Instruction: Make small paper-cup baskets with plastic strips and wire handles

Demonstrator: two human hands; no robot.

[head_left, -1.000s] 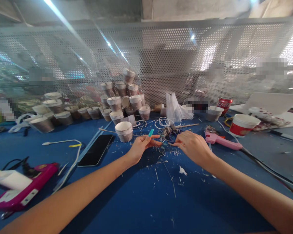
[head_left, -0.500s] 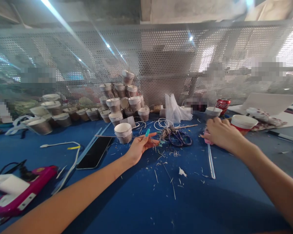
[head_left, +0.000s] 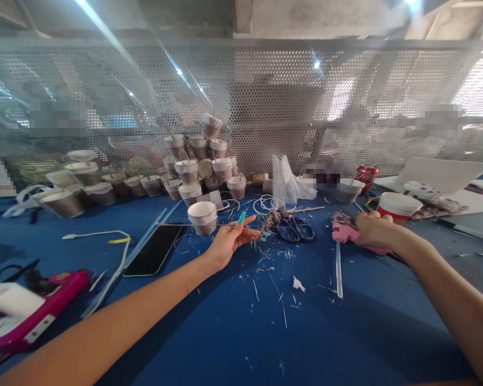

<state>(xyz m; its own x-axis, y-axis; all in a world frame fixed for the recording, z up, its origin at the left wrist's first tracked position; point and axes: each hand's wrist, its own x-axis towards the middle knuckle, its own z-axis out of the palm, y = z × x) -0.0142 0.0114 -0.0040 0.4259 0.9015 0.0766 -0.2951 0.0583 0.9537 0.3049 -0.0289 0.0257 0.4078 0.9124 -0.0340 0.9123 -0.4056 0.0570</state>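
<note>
My left hand [head_left: 231,238] is at the middle, pinching one end of a thin brown stick [head_left: 175,224] that runs leftward past a small white-rimmed pot [head_left: 202,217] and over a black phone [head_left: 155,251]. Blue-handled scissors [head_left: 295,229] lie just right of its fingertips, beside a tangle of brown fibres [head_left: 272,217]. On the right, my right hand [head_left: 374,229] is wrapped round the handle end of a pink glue gun [head_left: 345,231]. A clear glue stick [head_left: 338,271] shows below the gun, pointing toward me.
Stacked pots [head_left: 187,170] stand at the back, with more pots [head_left: 82,174] farther left. A magenta power strip [head_left: 44,316] and white cable [head_left: 124,254] lie left. Behind my right hand are a red-and-white cup [head_left: 400,206] and red can [head_left: 365,178]. Scraps litter the blue table [head_left: 233,332].
My right hand has shifted rightward along the pink glue gun to its handle end, so more of the gun shows. My left hand has hardly moved.
</note>
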